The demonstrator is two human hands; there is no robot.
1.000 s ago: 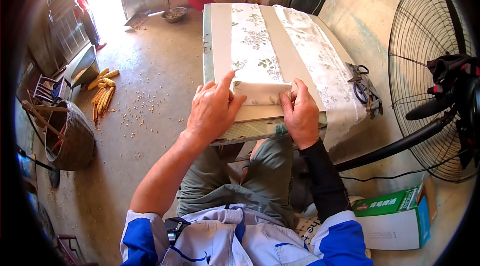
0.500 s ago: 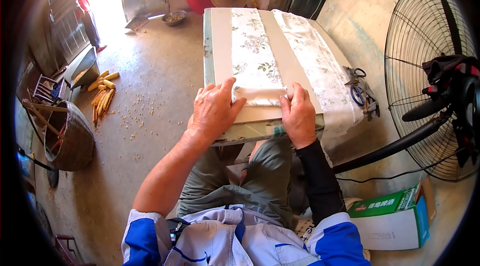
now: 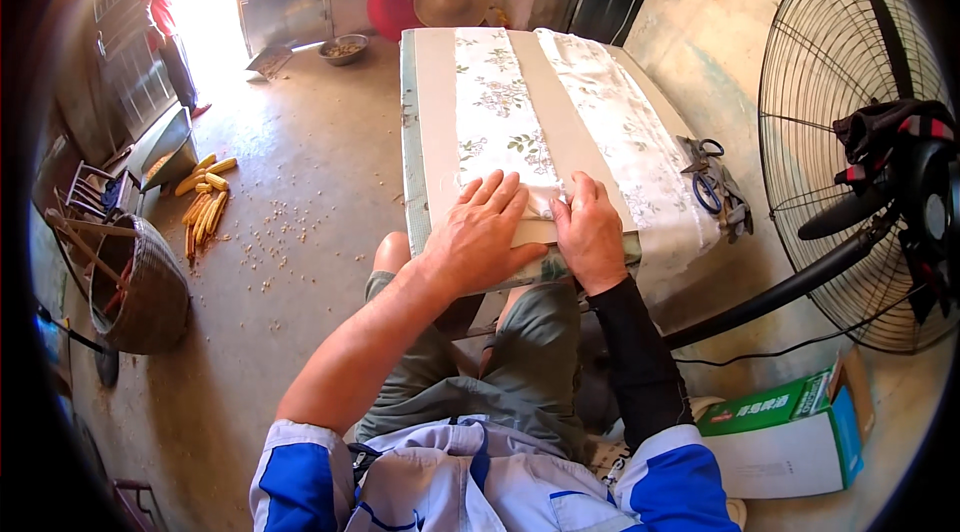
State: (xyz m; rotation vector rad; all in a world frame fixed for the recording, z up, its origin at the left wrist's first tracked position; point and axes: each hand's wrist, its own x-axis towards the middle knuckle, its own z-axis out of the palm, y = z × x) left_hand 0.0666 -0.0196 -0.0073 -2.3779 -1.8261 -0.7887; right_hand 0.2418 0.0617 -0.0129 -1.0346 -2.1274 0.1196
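Note:
A long strip of white cloth (image 3: 500, 97) with a leafy flower print runs down the table, its near end folded over. My left hand (image 3: 478, 237) lies flat on the left part of that fold, fingers stretched forward and together, thumb out to the right. At the fold's right corner my right hand (image 3: 592, 237) pinches the cloth edge between thumb and fingers. Part of the folded end is hidden under my left hand. A second white flowered cloth (image 3: 625, 137) lies along the table's right side and hangs over the near right corner.
Scissors (image 3: 706, 194) with dark blue handles lie among grey cloth at the table's right edge. A large black fan (image 3: 850, 152) stands on the right, above a green and white carton (image 3: 775, 432). Corn cobs (image 3: 207, 202), loose kernels and a woven basket (image 3: 150, 287) are on the left floor.
My left hand has gone from gripping the fold's left corner to lying flat on the cloth, shifted right. My right hand stays at the right corner.

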